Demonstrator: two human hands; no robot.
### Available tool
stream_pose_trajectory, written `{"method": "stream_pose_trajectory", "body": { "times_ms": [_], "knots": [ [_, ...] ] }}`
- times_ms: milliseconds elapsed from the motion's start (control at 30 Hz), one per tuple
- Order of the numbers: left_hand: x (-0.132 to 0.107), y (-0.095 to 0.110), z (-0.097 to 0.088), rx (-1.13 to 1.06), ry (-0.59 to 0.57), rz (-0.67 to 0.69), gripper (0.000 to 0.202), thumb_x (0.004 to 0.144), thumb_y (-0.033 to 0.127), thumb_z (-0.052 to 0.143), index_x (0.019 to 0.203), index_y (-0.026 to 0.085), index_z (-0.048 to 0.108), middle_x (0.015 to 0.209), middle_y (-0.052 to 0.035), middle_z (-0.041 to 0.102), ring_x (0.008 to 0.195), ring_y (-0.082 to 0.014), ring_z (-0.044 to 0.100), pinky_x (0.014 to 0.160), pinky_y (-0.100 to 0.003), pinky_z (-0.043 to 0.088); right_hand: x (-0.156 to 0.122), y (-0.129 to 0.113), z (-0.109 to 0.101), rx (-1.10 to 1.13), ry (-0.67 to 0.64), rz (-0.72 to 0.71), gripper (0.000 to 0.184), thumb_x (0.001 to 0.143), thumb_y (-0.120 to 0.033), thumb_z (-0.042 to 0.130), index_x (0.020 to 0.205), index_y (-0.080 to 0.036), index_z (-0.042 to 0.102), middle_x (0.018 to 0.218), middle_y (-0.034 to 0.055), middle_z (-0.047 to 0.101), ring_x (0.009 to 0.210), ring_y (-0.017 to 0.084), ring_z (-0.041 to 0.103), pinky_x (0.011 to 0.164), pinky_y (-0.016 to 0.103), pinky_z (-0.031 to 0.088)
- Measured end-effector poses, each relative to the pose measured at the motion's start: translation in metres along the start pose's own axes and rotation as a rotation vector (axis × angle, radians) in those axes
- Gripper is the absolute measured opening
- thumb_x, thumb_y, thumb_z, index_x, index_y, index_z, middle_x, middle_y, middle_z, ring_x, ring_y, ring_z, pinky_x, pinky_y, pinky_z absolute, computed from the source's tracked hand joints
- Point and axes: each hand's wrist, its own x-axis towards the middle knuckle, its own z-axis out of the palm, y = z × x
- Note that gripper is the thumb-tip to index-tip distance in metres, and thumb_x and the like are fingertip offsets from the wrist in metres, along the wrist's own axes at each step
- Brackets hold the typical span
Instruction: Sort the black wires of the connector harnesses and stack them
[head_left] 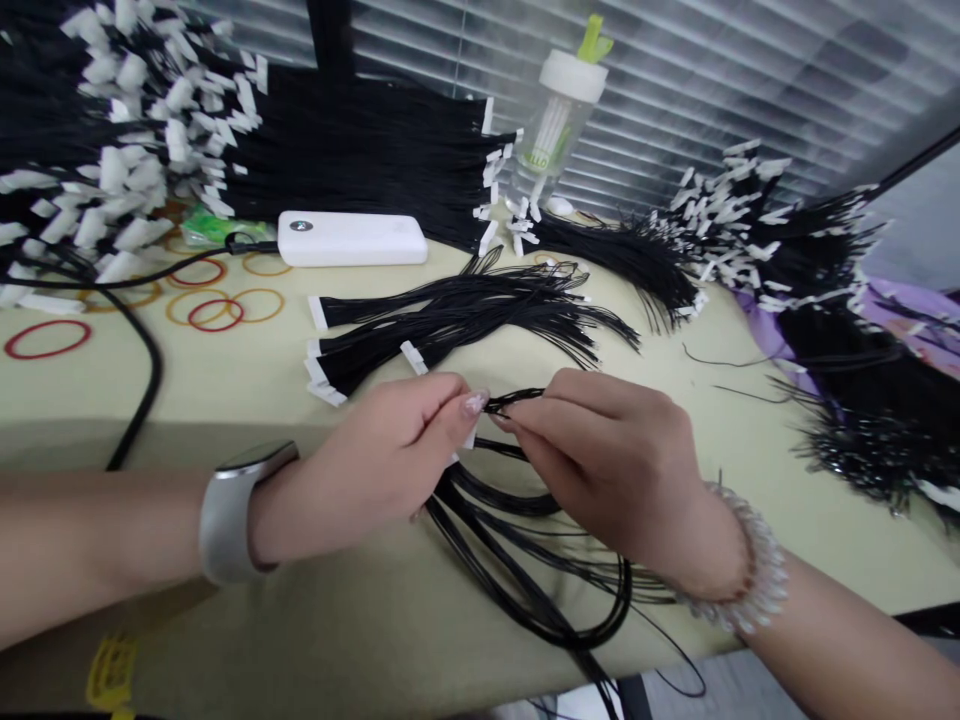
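Note:
Thin black wires (517, 400) run between my two hands, just above the table's middle. My left hand (397, 440), with a grey watch at the wrist, is closed with thumb and forefinger pinching them. My right hand (607, 460), wearing a clear coil bracelet, pinches the same wires a little to the right. Below the hands hang looped black cables (517, 590), reaching over the table's front edge. Small white tags show beside my left fingers. Just behind lie wire bundles (450, 310) with white tags at their left ends.
A white power bank (352, 239) with a black cable lies at the back. Red and tan rubber bands (217, 315) are scattered at left. A clear bottle (559, 125) stands behind. Big piles of tagged black wires (367, 140) line the back and right (862, 370).

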Motion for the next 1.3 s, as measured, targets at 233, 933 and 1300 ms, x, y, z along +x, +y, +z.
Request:
{"method": "stream_pose_trajectory", "body": {
  "times_ms": [233,933,1300],
  "knots": [
    [0.002,-0.001,0.0,-0.006,-0.027,-0.012,0.035,0.089,0.037,0.03,0.06,0.018,0.035,0.052,0.0064,0.038,0.049,-0.0077,0.036,0.048,-0.021,0.03,0.002,-0.002,0.0,-0.222,0.116,-0.204,0.02,0.077,-0.01,0.051,0.058,-0.016,0.055,0.053,-0.0011,0.043,0.051,0.009,0.03,0.046,0.027,0.025],
    [0.005,-0.001,-0.003,-0.072,-0.038,-0.034,0.038,0.088,0.037,0.032,0.056,0.017,0.037,0.05,0.0066,0.037,0.048,-0.0068,0.035,0.047,-0.02,0.027,-0.001,-0.006,-0.002,-0.197,0.063,-0.25,0.019,0.073,-0.011,0.057,0.056,-0.016,0.049,0.053,-0.0024,0.039,0.053,0.01,0.026,0.045,0.029,0.021],
    [0.012,-0.005,-0.005,-0.147,-0.064,-0.077,0.038,0.087,0.039,0.033,0.056,0.018,0.036,0.051,0.0067,0.037,0.05,-0.0072,0.035,0.047,-0.02,0.028,-0.004,0.0,-0.001,-0.189,0.077,-0.206,0.022,0.071,-0.01,0.056,0.054,-0.016,0.043,0.053,-0.0026,0.042,0.052,0.009,0.029,0.047,0.027,0.025]
  ]
}}
